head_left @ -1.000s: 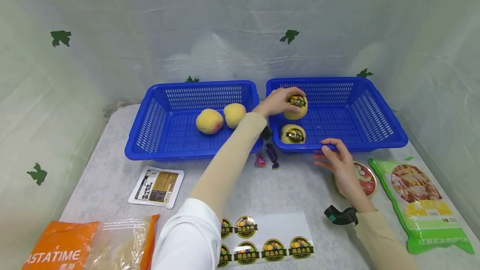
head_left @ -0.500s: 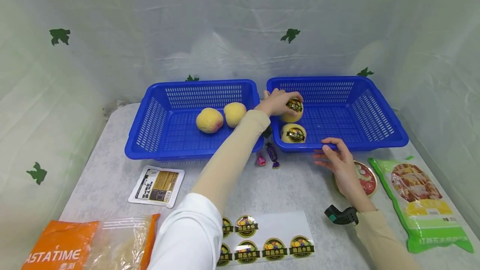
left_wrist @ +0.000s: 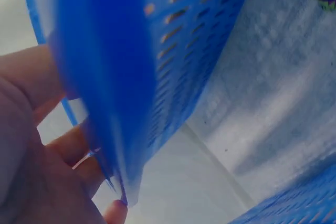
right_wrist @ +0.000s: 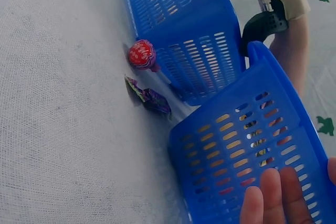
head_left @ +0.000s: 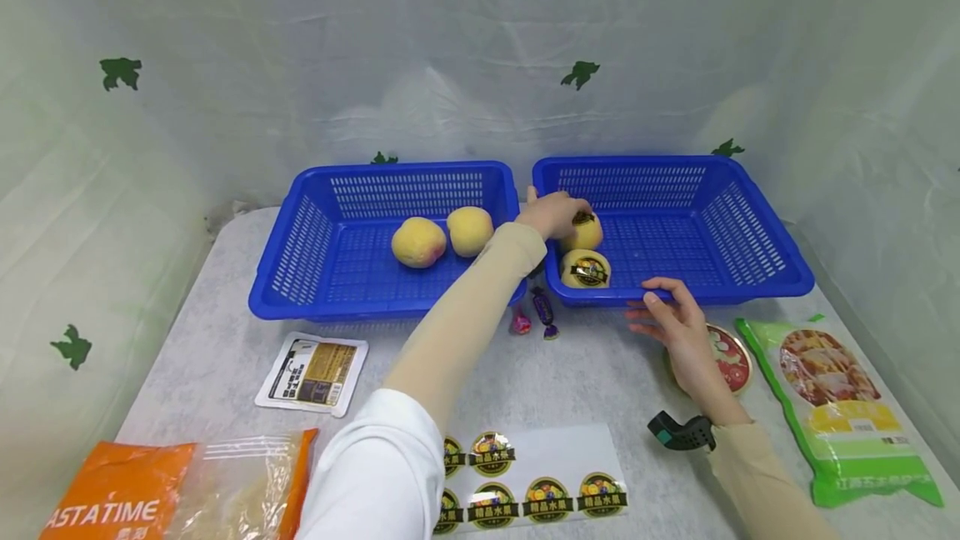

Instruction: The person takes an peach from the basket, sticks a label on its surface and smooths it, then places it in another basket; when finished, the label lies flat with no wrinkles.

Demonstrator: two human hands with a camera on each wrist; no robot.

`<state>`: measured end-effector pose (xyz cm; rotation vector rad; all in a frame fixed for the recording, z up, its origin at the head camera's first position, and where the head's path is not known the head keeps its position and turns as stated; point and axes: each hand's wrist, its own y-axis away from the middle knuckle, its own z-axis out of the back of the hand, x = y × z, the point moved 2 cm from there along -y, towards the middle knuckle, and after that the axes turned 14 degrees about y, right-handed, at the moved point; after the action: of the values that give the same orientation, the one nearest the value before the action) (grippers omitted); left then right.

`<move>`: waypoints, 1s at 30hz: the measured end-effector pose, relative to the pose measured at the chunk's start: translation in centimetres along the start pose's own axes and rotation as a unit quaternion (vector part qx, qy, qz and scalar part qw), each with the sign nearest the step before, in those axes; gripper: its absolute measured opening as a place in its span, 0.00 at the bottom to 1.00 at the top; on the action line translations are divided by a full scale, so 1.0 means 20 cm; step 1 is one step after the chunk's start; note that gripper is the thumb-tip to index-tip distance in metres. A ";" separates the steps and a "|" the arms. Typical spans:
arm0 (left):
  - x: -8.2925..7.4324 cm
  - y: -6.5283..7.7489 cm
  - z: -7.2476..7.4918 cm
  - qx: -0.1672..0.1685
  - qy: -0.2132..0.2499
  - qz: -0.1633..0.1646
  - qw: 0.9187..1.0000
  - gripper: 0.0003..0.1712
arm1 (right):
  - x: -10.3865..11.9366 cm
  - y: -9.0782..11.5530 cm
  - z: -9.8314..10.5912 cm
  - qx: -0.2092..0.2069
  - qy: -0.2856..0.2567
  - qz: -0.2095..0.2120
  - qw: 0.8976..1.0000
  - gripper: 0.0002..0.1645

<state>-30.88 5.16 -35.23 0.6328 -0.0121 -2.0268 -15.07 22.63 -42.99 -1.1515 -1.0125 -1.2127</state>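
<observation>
My left hand (head_left: 553, 213) reaches over the near left side of the right blue basket (head_left: 738, 298), fingers bent over a yellow peach (head_left: 587, 233) with a black-and-gold sticker partly under them. In the left wrist view that peach is hidden behind the basket wall. Directly in front of it lies a second stickered peach (head_left: 585, 269). My right hand (head_left: 686, 340) holds the front rim of this basket between thumb and index finger. Its other fingers (right_wrist: 270, 187) extend along the outside wall. Two plain peaches (head_left: 418, 242) lie in the left blue basket (head_left: 352, 308).
Between the baskets lie a red lollipop (head_left: 521, 322) and a purple wrapped candy (head_left: 545, 313). A sticker sheet (head_left: 555, 448) lies in front. A white food packet (head_left: 313, 373), an orange bag (head_left: 120, 490), a round tin (head_left: 729, 359) and a green food bag (head_left: 847, 423) stand around.
My left hand has lowered the stickered peach leftward and down into the right basket, behind the other one. Its fingers have turned over the top. My right hand stays at the rim.
</observation>
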 end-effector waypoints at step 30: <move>0.34 1.03 0.14 -0.183 0.544 -0.182 0.798 0.24 | 0.19 0.02 -0.06 0.101 0.016 0.077 0.992 0.19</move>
<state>-18.11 -11.85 -30.33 1.5302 1.2309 -1.6382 -14.28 20.89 -39.51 -1.0277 -0.9791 -0.9812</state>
